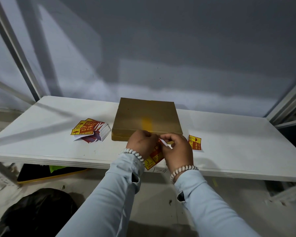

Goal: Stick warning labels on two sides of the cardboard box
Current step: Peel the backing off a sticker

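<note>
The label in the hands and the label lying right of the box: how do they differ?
The held label is gripped by the left hand and right hand, its backing partly peeled; the loose label lies flat on the table, untouched. Both are red and yellow.

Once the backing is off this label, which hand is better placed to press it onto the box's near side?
Probably the left hand: it holds the label itself, just in front of the cardboard box. The right hand pinches the white backing, so it will likely be carrying that away.
</note>
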Demonstrator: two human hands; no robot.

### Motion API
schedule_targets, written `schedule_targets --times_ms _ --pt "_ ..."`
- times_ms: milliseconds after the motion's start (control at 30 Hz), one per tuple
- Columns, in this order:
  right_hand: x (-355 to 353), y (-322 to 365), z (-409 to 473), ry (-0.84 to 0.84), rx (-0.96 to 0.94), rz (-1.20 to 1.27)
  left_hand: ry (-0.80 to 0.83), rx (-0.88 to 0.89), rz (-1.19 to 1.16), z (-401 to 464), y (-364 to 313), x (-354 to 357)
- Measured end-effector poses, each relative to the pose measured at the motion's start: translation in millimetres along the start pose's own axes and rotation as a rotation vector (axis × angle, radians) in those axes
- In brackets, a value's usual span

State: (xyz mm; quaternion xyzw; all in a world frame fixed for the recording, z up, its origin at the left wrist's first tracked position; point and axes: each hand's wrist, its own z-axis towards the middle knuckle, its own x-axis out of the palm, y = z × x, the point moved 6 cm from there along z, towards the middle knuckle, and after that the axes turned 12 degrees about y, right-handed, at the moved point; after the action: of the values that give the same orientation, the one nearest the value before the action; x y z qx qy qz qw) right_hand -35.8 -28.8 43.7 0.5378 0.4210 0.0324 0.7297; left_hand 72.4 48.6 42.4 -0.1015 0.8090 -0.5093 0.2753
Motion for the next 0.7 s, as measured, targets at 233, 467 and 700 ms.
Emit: schedule_targets --times_ms 233,467,700 --pt "3 1 1 -0.015 -0.062 -0.128 0.009 -0.082 -0.164 8 14 -3" --pt "5 13 -1 -0.032 -0.225 -0.218 0.001 -0.083 -0.227 8 17 -6" --pt "3 17 -2 0.004 -0.282 -0.230 0.013 -0.085 -0.156 11 19 -9"
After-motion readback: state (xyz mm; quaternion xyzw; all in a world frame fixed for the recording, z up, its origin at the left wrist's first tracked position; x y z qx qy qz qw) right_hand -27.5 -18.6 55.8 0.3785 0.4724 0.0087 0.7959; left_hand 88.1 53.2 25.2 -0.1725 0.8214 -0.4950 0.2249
